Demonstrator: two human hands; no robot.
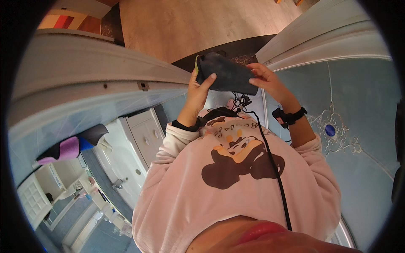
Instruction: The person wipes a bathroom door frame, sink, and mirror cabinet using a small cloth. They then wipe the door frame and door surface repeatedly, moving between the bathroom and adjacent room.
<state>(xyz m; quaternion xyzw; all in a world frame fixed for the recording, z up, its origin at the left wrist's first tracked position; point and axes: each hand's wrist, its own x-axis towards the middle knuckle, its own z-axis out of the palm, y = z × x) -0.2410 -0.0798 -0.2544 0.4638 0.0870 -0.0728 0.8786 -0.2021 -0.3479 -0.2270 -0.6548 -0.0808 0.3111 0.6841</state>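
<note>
A dark grey folded sheet (232,74) of flexible, cloth-like material is held out in front of my chest. A strip of yellow-green shows along its left edge. My left hand (199,87) grips that end, thumb lying on the face and fingers hidden behind. At the opposite end, my right hand (265,79) has its thumb and fingertips on the sheet's right edge. A black band with a small box (288,117) is strapped around my right wrist. Below the sheet hangs a tangle of thin black cables (242,102), close to my pink top (234,196).
White door frames (104,66) stand to both sides, with wood-look floor (190,25) beyond the dark threshold. Purple, blue and black sheets (69,148) hang at the left, near a white washbasin (126,155) with a tap. Frosted glass (357,104) with metal scrollwork is at the right.
</note>
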